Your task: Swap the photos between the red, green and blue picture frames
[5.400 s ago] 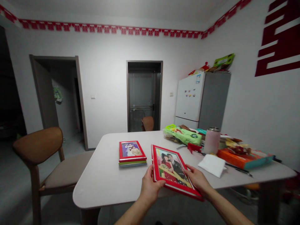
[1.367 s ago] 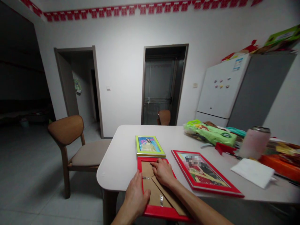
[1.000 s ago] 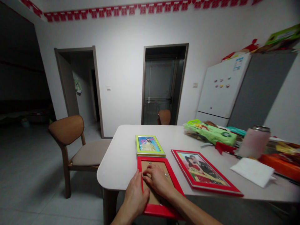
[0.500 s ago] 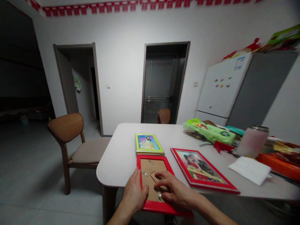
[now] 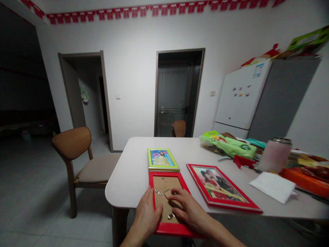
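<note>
A red picture frame [image 5: 164, 229] lies face down at the table's near edge, its brown backing board [image 5: 164, 202] showing. My left hand [image 5: 147, 211] grips the frame's left side, thumb over the backing and fingers along the outer edge. My right hand [image 5: 189, 209] is bent over the backing, with its thumb at a small metal turn clip [image 5: 171, 215] near the close end; its fingers are curled and partly hide the board's right side. Two other metal clips, one at the left [image 5: 158, 192] and one at the far end [image 5: 163, 179], sit on the board.
A green picture frame [image 5: 163, 159] lies just beyond, and a second red frame [image 5: 222, 188] lies face up at the right. Further right are a green package [image 5: 228, 144], a pink bottle [image 5: 275, 154] and white paper [image 5: 273, 186]. A wooden chair [image 5: 73, 144] stands left.
The near metal clip has turned from pointing along the frame to slanting across it under my right thumb. My left hand keeps its hold. The view has shifted slightly.
</note>
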Demonstrator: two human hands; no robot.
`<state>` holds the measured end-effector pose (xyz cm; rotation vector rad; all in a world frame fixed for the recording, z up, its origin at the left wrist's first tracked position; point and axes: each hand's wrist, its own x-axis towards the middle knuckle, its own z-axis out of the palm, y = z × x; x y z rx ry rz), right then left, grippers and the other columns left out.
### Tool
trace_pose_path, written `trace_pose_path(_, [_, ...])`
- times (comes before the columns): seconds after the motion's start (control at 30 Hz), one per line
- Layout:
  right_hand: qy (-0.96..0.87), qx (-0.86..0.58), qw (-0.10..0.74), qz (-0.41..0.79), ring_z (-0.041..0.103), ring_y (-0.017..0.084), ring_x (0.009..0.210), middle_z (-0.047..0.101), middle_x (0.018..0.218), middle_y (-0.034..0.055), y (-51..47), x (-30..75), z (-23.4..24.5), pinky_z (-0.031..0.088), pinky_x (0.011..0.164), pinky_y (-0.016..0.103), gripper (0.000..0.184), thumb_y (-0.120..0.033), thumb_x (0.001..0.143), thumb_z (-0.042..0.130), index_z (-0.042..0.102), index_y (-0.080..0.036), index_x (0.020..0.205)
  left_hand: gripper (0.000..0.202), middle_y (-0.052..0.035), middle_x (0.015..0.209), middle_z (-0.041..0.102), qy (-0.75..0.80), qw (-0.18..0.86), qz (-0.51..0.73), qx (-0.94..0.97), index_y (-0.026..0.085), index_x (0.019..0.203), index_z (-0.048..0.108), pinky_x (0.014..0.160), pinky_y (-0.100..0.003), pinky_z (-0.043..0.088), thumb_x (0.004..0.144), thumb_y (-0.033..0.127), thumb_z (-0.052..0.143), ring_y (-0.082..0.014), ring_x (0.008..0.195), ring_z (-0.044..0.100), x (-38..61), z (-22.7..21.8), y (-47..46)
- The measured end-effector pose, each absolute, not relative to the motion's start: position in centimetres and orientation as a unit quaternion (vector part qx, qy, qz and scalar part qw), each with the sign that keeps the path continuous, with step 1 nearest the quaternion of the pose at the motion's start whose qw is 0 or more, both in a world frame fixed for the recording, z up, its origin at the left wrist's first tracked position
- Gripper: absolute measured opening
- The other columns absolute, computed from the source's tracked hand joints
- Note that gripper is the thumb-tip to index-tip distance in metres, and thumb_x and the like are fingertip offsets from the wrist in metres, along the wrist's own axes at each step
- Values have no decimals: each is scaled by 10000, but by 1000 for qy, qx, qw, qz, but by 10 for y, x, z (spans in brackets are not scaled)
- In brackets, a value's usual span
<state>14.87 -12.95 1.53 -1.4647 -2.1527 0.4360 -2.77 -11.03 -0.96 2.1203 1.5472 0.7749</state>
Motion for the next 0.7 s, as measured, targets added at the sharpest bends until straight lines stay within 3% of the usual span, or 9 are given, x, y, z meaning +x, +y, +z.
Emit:
trace_pose_path(0.17, [-758, -590, 253, 118, 494, 187, 909, 567, 963, 84, -123, 145, 10, 353, 821, 281, 368, -234, 640, 486, 580, -173, 990, 592, -117, 1277, 366, 545, 216, 293, 755, 56, 1221, 334, 978, -246, 209, 689, 293, 440, -182, 1169, 321, -29, -12, -108])
trace_pose_path(0.33, [-732, -617, 262, 123, 506, 197, 919, 593, 960, 86, -119, 144, 20, 356, 828, 284, 414, -183, 594, 464, 583, -149, 989, 596, -121, 1265, 382, 536, 254, 325, 737, 65, 1208, 357, 977, -260, 214, 670, 290, 482, -193, 1157, 335, -30, -10, -106])
trace_pose_path(0.43, [-730, -619, 267, 117, 510, 199, 917, 596, 960, 89, -118, 142, 33, 360, 827, 287, 410, -188, 589, 470, 590, -143, 978, 539, -125, 1178, 475, 522, 313, 392, 689, 89, 1127, 453, 950, -285, 255, 627, 272, 537, -218, 1098, 402, -29, -5, -104])
trace_pose_path(0.53, [-732, -611, 284, 102, 512, 196, 911, 597, 954, 83, -115, 129, 44, 365, 820, 287, 397, -188, 591, 479, 593, -150, 969, 387, -85, 1035, 574, 491, 381, 473, 624, 141, 995, 525, 865, -283, 348, 624, 250, 537, -209, 983, 496, -30, 0, -98])
trace_pose_path(0.7, [-747, -568, 326, 114, 514, 190, 907, 596, 953, 77, -112, 101, 53, 375, 804, 293, 349, -272, 663, 479, 583, -169, 980, 242, -45, 742, 648, 496, 432, 487, 575, 139, 899, 490, 606, -260, 462, 725, 280, 398, -166, 666, 604, -60, 2, -80])
